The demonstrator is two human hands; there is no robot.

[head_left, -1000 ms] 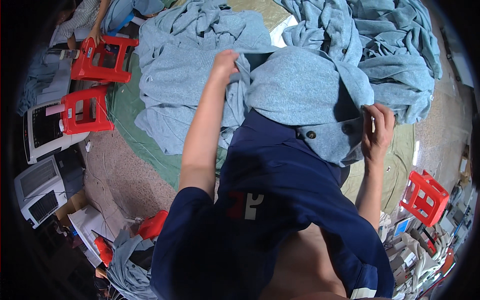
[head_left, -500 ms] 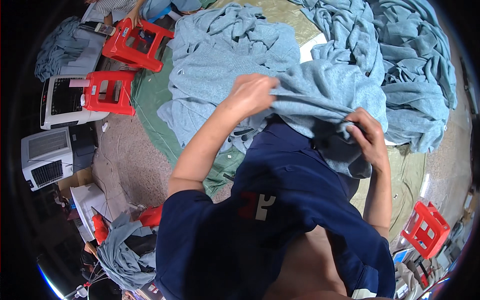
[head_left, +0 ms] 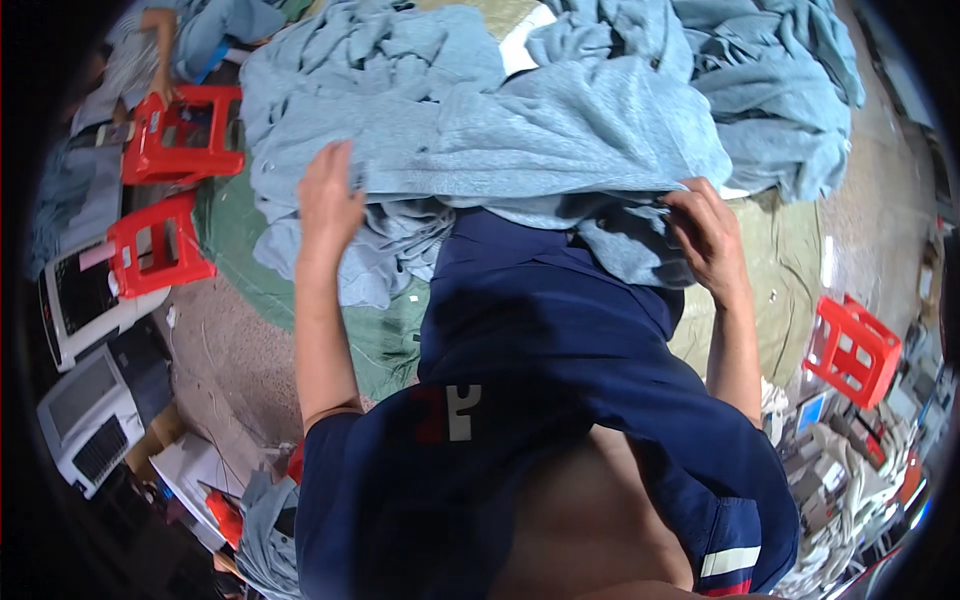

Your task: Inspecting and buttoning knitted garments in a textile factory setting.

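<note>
A light blue knit garment [head_left: 560, 135] is spread in front of me, its near edge drawn into a nearly straight line across my lap. At the left end of that edge is my left hand [head_left: 332, 205], beside or touching the fabric; its fingers are smeared by motion, so its grip is unclear. My right hand [head_left: 708, 238] has its thumb and curled fingers closed on the edge's right end. Below it, a darker, shaded fold [head_left: 635, 245] hangs over my navy trousers. More of the same knit cloth [head_left: 385, 245] lies bunched under the left part.
Piles of blue knitwear [head_left: 780, 120] lie at the far right. A red stool [head_left: 165, 245] stands at left; another red stool [head_left: 185, 135] has a person's hand [head_left: 160, 85] at it. Another red stool [head_left: 855, 350] is at right. Green sheeting [head_left: 375, 345] covers the floor, with white-grey appliances [head_left: 85, 420] beyond.
My left hand has moved well left, away from my right hand, and the garment's edge is now stretched out wide. The view has shifted, too.
</note>
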